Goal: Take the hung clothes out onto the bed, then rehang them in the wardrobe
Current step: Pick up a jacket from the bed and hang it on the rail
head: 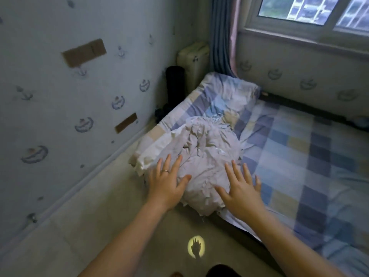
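Observation:
A crumpled pale beige garment (205,154) lies in a heap on the near left corner of the bed (295,148), partly hanging over the edge. A white hanger hook (217,117) pokes out at the heap's far end. My left hand (168,180), with a ring on one finger, hovers spread over the heap's left side. Over the heap's near right side, my right hand (241,188) is spread flat. Both hands hold nothing. The wardrobe is out of view.
The bed has a blue, cream and purple checked sheet and a pillow (223,92) at its far end. A wall (60,92) with boat pattern runs along the left. A black cylinder (174,84) and a cream case (192,60) stand in the corner. Curtain and window lie beyond.

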Demonstrator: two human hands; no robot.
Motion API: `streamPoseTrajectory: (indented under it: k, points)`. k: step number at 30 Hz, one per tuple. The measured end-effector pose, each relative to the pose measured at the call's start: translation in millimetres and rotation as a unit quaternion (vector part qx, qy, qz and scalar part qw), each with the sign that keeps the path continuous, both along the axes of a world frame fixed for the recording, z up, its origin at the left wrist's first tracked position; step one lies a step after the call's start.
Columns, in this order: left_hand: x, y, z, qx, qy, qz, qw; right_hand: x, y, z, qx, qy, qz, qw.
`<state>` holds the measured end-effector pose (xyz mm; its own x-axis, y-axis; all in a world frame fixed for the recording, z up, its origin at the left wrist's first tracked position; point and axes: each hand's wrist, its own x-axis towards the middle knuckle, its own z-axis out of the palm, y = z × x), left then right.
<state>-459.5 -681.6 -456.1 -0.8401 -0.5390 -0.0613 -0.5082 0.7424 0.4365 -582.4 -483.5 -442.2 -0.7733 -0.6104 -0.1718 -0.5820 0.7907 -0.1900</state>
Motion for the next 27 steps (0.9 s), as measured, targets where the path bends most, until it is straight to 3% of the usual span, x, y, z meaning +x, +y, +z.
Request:
streamPoseTrajectory:
  k: [10, 20, 27]
  points:
    - [-169.1, -51.2, -11.4, 0.022, -0.033, -0.099, 0.994, -113.9, -26.8, -16.6, -0.009, -0.046, -0.137, 0.989]
    - [-325.4, -108.4, -29.8, 0.039, -0.08, -0.092, 0.992, -285.1, -77.0, -30.8, -0.015, -0.073, -0.142, 0.987]
    - [-397.6, -148.5, -67.8, 0.067, -0.106, -0.077, 0.989, -358.7, -116.3, -63.7, 0.008, -0.089, -0.13, 0.987]
